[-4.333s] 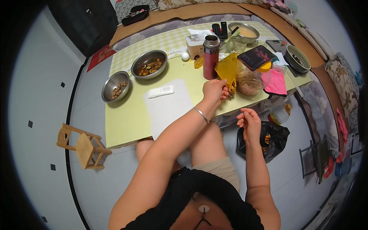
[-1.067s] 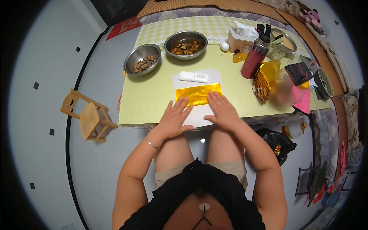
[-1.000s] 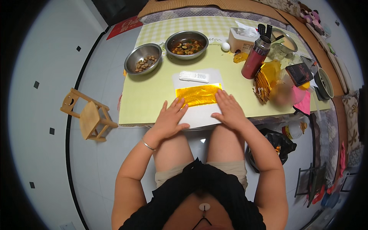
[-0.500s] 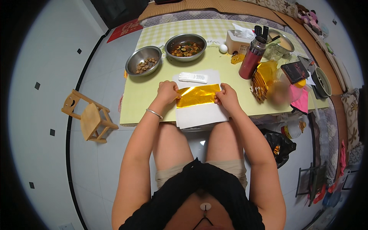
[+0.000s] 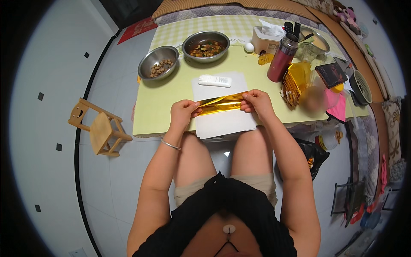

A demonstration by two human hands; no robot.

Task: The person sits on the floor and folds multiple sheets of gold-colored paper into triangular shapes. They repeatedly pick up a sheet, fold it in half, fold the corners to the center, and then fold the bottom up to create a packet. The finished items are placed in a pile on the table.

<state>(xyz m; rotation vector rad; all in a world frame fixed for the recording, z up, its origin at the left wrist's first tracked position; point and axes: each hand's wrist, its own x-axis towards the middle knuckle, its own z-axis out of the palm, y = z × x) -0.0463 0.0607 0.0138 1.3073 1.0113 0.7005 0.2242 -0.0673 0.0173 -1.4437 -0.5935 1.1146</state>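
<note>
A sheet of shiny gold foil paper (image 5: 221, 105) stretches between my two hands, folded into a narrow strip. Its left end is pinched by my left hand (image 5: 184, 113), thumb on top. At the other end my right hand (image 5: 257, 104) grips it the same way. Beneath the foil lies a stack of white paper sheets (image 5: 227, 126) at the table's near edge. A white remote control (image 5: 215, 81) rests on the far part of that stack, just beyond the foil.
Two steel bowls stand far left, one with nuts (image 5: 145, 70), one with food in broth (image 5: 188, 55). To the right are a red thermos (image 5: 281, 60), folded gold paper (image 5: 292, 88), a phone (image 5: 331, 75) and a tissue box (image 5: 263, 42). A small wooden chair (image 5: 102, 132) stands left.
The gold foil has gone from a wide, flat sheet to a narrower, creased strip. Both hands have kept their hold on its ends, with the thumbs now on top.
</note>
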